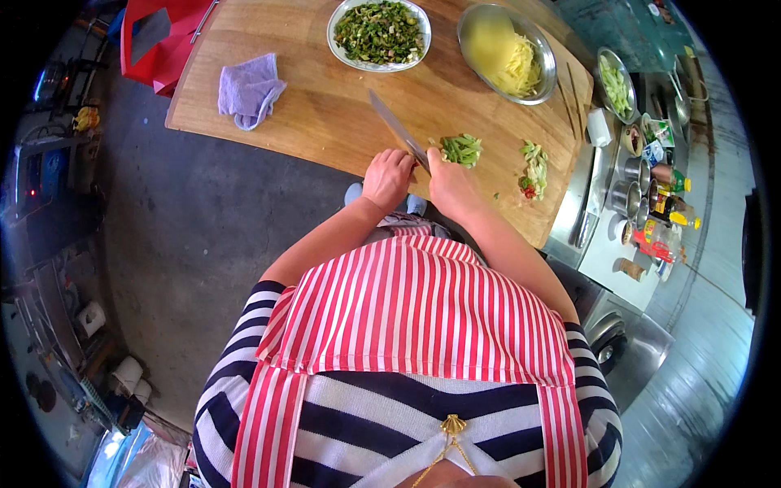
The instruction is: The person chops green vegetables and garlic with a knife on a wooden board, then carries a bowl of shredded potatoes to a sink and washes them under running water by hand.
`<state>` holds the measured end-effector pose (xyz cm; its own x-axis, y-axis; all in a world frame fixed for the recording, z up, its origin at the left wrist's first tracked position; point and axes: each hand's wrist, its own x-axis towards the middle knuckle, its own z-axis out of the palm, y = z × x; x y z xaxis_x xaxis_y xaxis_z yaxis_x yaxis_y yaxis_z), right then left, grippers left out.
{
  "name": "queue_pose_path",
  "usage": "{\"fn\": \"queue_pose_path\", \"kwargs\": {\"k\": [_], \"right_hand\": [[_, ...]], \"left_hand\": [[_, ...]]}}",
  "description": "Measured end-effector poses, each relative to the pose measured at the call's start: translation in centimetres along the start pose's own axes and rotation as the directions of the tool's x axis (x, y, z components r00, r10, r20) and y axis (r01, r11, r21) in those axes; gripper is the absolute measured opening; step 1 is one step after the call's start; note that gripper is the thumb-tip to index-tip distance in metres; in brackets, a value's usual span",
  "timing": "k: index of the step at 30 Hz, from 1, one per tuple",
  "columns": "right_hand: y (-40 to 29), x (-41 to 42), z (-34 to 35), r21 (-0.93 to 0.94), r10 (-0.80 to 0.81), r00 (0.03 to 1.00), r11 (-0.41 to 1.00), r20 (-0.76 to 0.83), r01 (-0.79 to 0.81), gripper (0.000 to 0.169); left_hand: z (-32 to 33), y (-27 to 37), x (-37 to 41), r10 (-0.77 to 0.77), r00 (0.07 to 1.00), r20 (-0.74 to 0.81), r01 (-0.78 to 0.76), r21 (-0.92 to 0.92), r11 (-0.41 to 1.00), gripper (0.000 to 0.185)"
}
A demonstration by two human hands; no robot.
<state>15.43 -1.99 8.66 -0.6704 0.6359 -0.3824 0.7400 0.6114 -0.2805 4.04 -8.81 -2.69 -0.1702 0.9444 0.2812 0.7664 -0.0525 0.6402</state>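
Note:
My right hand [451,183] grips a kitchen knife [396,125] whose blade points away and to the left over the wooden table [317,116]. Beside the blade, the curled fingers of my left hand [388,179] hold a small red piece of food [415,165] at the table's near edge. It looks like chili pepper, mostly hidden by the fingers. Just beyond my right hand lies a pile of sliced green vegetable [462,150]. Farther right is a second pale green pile [535,168], with chopped red bits [528,191] at its near end.
At the back stand a bowl of chopped greens [378,33] and a metal bowl of yellow shreds [518,70]. A purple cloth [250,91] lies left, chopsticks [572,100] right. Bottles [674,210], metal cups [625,198] and a bowl of green slices [616,85] line the right-hand counter.

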Motion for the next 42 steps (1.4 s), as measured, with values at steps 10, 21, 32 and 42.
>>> {"fn": "queue_pose_path", "kwargs": {"k": [10, 21, 32, 42], "right_hand": [[0.1, 0.3, 0.4, 0.014, 0.017, 1.0, 1.0, 0.025, -0.017, 0.027], [0.1, -0.1, 0.4, 0.001, 0.024, 0.999, 1.0, 0.029, -0.024, 0.023], [0.6, 0.5, 0.2, 0.019, 0.037, 0.999, 0.999, 0.038, -0.037, 0.024], [-0.5, -0.1, 1.0, 0.061, 0.046, 0.997, 0.997, 0.07, -0.05, 0.025]], "left_hand": [[0.6, -0.4, -0.6, -0.043, 0.994, -0.103, 0.032, -0.103, 0.994, 0.016], [0.8, -0.5, -0.5, -0.09, 0.984, -0.156, 0.062, -0.181, 0.982, 0.017], [0.4, -0.9, -0.7, -0.042, 0.996, -0.082, 0.037, -0.062, 0.997, 0.016], [0.4, -1.4, -0.6, -0.047, 0.993, -0.106, 0.039, -0.078, 0.996, 0.015]]}}
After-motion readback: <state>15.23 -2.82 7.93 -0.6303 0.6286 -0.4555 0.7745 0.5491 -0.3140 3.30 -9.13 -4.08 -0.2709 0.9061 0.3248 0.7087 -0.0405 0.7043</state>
